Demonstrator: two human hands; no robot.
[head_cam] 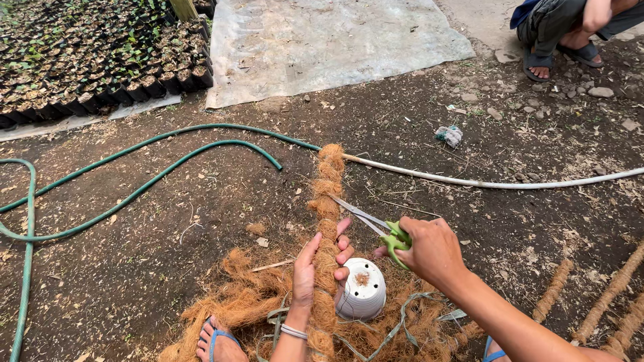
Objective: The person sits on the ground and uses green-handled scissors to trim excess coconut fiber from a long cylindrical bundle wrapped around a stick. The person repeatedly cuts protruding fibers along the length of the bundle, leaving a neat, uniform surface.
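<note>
Left hand [320, 263] gripping coir pole [328, 221], just left of white pot [361, 289]. Right hand [429, 249] holding green scissors [376, 226], blades opening against pole above pot. Risk: blades slipping toward left fingers [344, 231], nicking them.

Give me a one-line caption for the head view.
Left hand grips a coir-wrapped pole while right hand works green-handled scissors against it.

Outdoor ground of dark bare soil [168, 268] in daylight. Upper left: rows of black seedling pots [87, 60]. Top centre: pale plastic sheet [329, 40]. Green hose [134, 191] loops across the left; white pipe [496, 182] runs right.
</note>
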